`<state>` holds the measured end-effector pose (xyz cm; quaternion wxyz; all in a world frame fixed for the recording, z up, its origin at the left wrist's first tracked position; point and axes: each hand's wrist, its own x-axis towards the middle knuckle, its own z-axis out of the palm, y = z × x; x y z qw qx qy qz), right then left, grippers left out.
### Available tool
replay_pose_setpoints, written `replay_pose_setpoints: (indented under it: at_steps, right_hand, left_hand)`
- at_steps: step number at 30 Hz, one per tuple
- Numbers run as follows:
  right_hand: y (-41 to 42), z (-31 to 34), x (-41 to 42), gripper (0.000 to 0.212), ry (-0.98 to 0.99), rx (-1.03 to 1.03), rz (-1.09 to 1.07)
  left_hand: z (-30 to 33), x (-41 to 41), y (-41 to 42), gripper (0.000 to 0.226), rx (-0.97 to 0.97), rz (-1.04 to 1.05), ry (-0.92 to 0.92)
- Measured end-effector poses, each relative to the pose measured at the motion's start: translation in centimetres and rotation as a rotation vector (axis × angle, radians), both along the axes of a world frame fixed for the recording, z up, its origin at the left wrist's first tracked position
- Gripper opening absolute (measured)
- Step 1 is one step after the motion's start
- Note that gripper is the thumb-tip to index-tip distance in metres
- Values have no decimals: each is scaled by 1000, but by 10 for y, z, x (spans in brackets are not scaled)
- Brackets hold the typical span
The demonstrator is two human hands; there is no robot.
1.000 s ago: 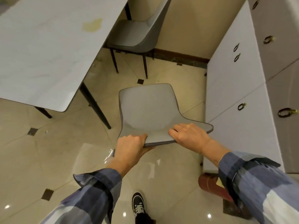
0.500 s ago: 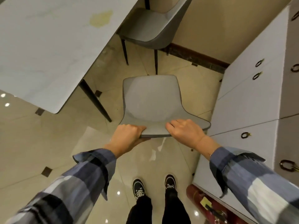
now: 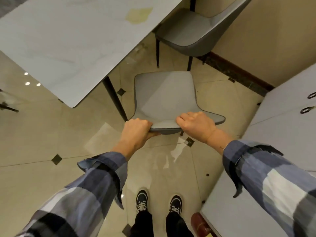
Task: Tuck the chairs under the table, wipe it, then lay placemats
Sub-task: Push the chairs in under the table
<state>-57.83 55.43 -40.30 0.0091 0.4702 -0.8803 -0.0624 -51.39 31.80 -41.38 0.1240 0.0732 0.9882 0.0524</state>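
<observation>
A grey padded chair (image 3: 164, 98) stands on the tiled floor just right of the table's near corner, its seat pointing away from me. My left hand (image 3: 136, 130) grips the left part of its backrest top edge. My right hand (image 3: 196, 124) grips the same edge further right. The white marble-look table (image 3: 71, 41) fills the upper left, with a yellowish stain (image 3: 138, 14) near its far right edge. A dark table leg (image 3: 114, 98) stands beside the chair's left side. A second grey chair (image 3: 193, 31) sits at the table's far end.
White cabinets with ring handles (image 3: 289, 120) line the right side, close to the chair. A red cylinder (image 3: 199, 224) stands on the floor by the cabinet's base. My two black shoes (image 3: 142, 200) are behind the chair. A beige wall with dark skirting (image 3: 239, 71) runs behind.
The view has tilted down and pulled back, so both of my feet now show. The chair sits closer to the far chair and the table leg; both hands keep their grip.
</observation>
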Motion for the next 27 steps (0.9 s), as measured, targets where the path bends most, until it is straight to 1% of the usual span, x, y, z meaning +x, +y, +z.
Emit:
replay_pose_setpoints:
  at_steps: [3, 6, 9, 12, 15, 19, 24, 27]
  right_hand:
    - [5, 5, -53, 20, 14, 100, 23]
    - [1, 8, -101, 13, 19, 131, -48]
    - [-5, 8, -140, 10, -2, 147, -80]
    - [-4, 10, -164, 10, -25, 177, -21]
    - [-5, 19, -193, 13, -13, 271, -18]
    - [-2, 34, -233, 18, 4, 284, -54]
    - [-10, 52, -282, 22, 88, 244, -53]
    - [-12, 56, -301, 26, 128, 254, -6]
  left_hand:
    - [-3, -16, 24, 49, -21, 145, 23]
    - [2, -44, 40, 54, 31, 229, 41]
    - [6, -77, 43, 50, 42, 208, 17]
    - [0, -98, 40, 51, 69, 172, 40]
    - [-8, -123, 42, 52, 157, 169, 91]
    - [-5, -164, 55, 47, 247, 186, 153]
    - [5, -210, 57, 43, 225, 242, 220]
    - [9, -223, 59, 40, 230, 248, 195]
